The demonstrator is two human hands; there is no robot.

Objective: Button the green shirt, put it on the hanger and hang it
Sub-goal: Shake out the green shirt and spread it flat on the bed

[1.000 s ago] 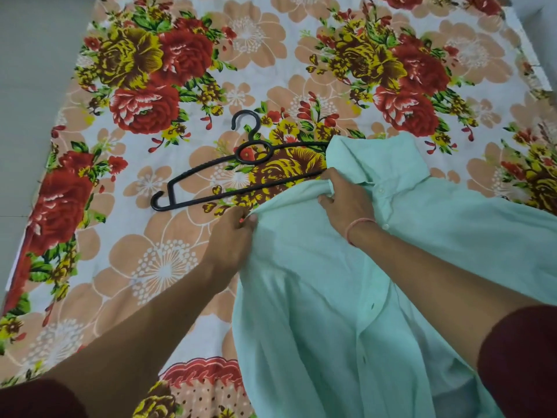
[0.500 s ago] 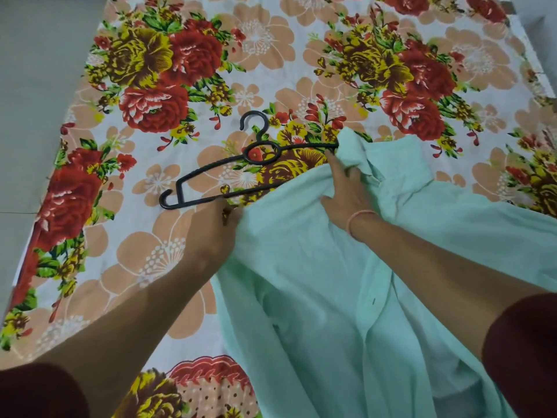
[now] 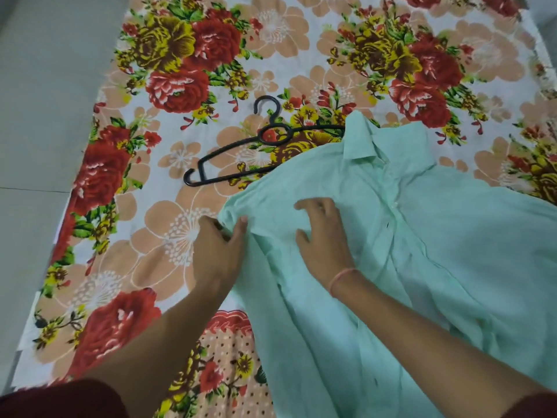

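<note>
The pale green shirt (image 3: 422, 251) lies spread on the flowered bedsheet, collar (image 3: 361, 140) pointing away from me and its button placket running down the middle. My left hand (image 3: 220, 251) pinches the shirt's left shoulder edge between thumb and fingers. My right hand (image 3: 322, 236) hovers or rests lightly on the cloth just right of it, fingers spread and relaxed. The black plastic hanger (image 3: 241, 146) lies flat on the sheet beyond the shirt; its right arm disappears under the collar.
The flowered bedsheet (image 3: 180, 70) covers the bed. Grey floor (image 3: 45, 116) runs along the bed's left edge. The shirt's right side spreads toward the frame's right edge.
My right hand has let go of the collar area and drawn back toward me with fingers spread. My left hand still holds the shoulder edge. The collar now lies uncovered and flat.
</note>
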